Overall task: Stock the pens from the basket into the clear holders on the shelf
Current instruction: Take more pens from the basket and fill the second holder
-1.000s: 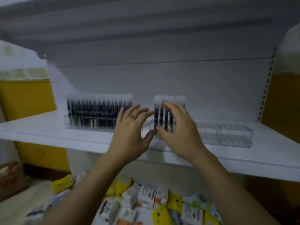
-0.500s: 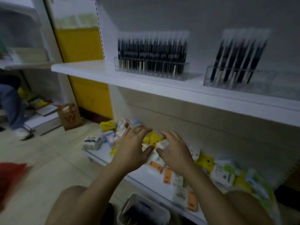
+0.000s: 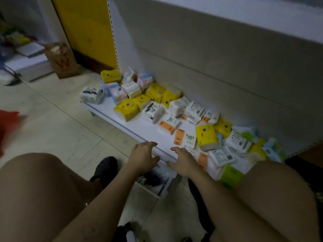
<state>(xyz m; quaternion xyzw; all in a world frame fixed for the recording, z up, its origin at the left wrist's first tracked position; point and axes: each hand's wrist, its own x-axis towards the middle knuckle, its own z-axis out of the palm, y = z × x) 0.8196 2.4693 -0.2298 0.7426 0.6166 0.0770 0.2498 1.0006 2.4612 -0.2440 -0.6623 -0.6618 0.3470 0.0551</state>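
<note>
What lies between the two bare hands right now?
In the head view, nothing is held between the left hand and right hand; the gap shows the white bottom shelf's front edge and the white basket of dark pens below.

The packets [image 3: 207, 137] on the white bottom shelf [image 3: 148, 128] are mostly bright yellow, others white with black print, some with orange labels, a few pale blue and pink, one lime green near the shelf's right end. The basket [image 3: 155, 187] is white, its pens [image 3: 155, 177] dark. The panel [image 3: 87, 28] is yellow, the floor [image 3: 61, 128] beige tile, the paper bag [image 3: 61, 60] brown with red marking.
</note>
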